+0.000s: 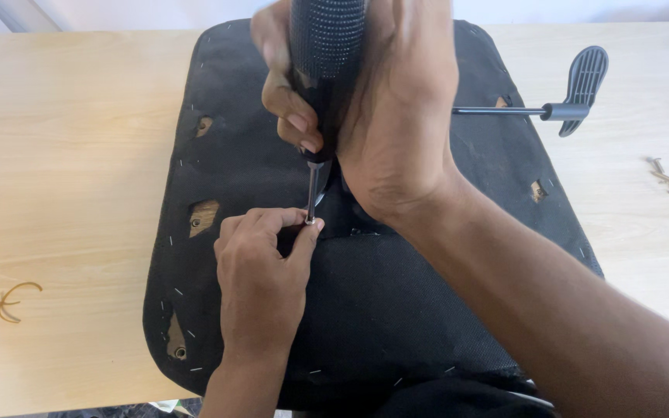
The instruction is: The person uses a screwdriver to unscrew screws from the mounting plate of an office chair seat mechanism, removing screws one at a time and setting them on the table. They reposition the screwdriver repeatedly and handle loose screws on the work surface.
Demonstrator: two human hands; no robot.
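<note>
- Head view: a black fabric-covered seat base [396, 310] is lying upside down on a light wooden table [71, 193], stapled along its edges, with holes showing wood.
- Right hand [396, 116] is closing its grip fully round the black textured handle of a screwdriver [325, 46], held upright over the seat's middle.
- Left hand [261, 282] is pinching the shaft tip [311, 219] between thumb and forefinger, steadying it.
- Handling, judged: the screwdriver is looking stiff and light, its knurled handle non-slip; the seat seems bulky, padded over a rigid board, best taken by its edges.
- A grey lever [574, 97] is sticking out to the right.
</note>
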